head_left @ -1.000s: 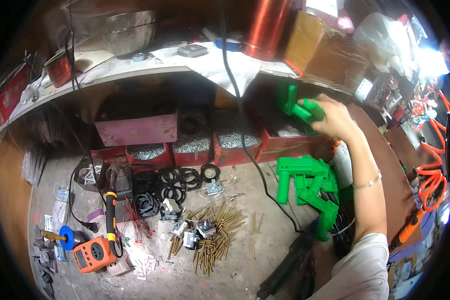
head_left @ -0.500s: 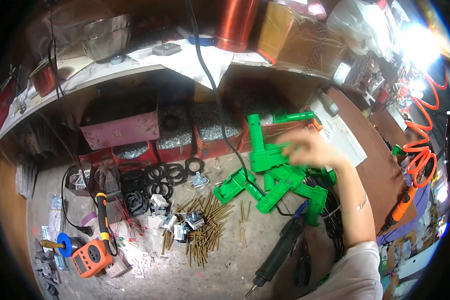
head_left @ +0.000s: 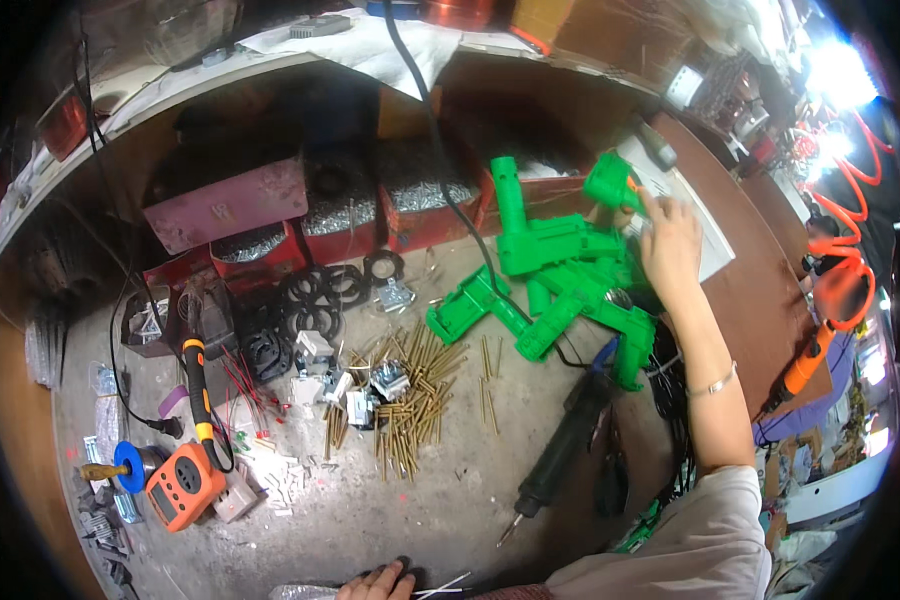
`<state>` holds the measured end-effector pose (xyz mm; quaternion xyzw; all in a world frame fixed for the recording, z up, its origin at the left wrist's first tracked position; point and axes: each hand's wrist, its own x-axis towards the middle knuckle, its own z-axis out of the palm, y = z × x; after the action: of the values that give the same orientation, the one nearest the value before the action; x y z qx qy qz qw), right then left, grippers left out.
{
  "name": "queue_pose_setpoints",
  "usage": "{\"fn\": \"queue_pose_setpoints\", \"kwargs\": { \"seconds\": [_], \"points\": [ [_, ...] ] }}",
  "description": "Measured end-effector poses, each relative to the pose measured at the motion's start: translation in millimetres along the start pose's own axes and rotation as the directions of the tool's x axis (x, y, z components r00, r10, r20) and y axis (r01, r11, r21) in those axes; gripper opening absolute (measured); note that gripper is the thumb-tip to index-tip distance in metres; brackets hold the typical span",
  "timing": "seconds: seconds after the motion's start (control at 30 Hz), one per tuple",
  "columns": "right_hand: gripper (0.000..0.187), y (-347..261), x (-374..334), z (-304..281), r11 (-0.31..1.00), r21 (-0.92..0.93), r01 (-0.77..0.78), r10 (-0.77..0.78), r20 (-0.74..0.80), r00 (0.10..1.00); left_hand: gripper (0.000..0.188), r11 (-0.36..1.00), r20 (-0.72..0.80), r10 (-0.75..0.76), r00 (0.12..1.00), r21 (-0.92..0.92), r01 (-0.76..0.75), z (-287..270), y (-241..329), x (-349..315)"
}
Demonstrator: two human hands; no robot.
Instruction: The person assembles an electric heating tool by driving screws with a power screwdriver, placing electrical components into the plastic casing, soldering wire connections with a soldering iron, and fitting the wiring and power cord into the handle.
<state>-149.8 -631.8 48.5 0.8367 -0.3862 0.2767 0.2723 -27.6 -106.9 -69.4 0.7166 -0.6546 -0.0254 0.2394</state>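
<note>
My right hand (head_left: 668, 245) reaches to the back right of the bench. Its fingers and thumb grip a green plastic tool housing (head_left: 606, 184) with an orange piece at one end. Just beneath and left of that hand lies a pile of green plastic housings (head_left: 560, 245), some L-shaped, overlapping one another. At the front edge my left hand (head_left: 378, 582) shows only in part, its fingers bent and close together. Thin white strips (head_left: 444, 588) stick out beside it, and clear plastic (head_left: 302, 592) lies on its other side. What the left fingers hold is hidden.
Long brass-coloured screws (head_left: 410, 405) lie mid-bench beside black rings (head_left: 320, 300). A dark electric screwdriver (head_left: 560, 445) lies front right; an orange socket meter (head_left: 185, 487) stands left. Red bins (head_left: 425, 225) of metal parts line the back. A black cable (head_left: 440, 165) hangs across the middle.
My right hand has closed on a green housing at the back, which is now turned and raised. My left hand has come into view at the lower edge. The whole view has shifted.
</note>
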Motion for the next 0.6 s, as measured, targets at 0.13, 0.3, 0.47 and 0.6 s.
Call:
{"fn": "queue_pose_setpoints", "kwargs": {
  "seconds": [0.13, 0.3, 0.47, 0.6],
  "points": [
    [0.061, -39, -44, -45, 0.873, 0.398, 0.283, -0.365, 0.146, 0.919, 0.061, 0.996, -0.005, -0.052, 0.999, -0.067, 0.051, -1, 4, 0],
    [0.058, -70, -81, -51, 0.786, 0.410, 0.462, -0.569, 0.191, 0.800, 0.076, 0.985, 0.136, -0.059, 0.989, -0.152, 0.080, -16, 9, 7],
    [0.034, -52, -65, -108, 0.745, 0.655, 0.127, -0.408, 0.297, 0.863, 0.069, 0.975, 0.026, -0.011, 1.000, -0.222, 0.017, -47, 21, 19],
    [0.028, -30, -64, -157, 0.489, 0.803, -0.341, -0.095, 0.438, 0.894, 0.052, 0.798, -0.083, 0.584, 0.808, -0.125, -0.590, -84, 76, 56]
  ]
}}
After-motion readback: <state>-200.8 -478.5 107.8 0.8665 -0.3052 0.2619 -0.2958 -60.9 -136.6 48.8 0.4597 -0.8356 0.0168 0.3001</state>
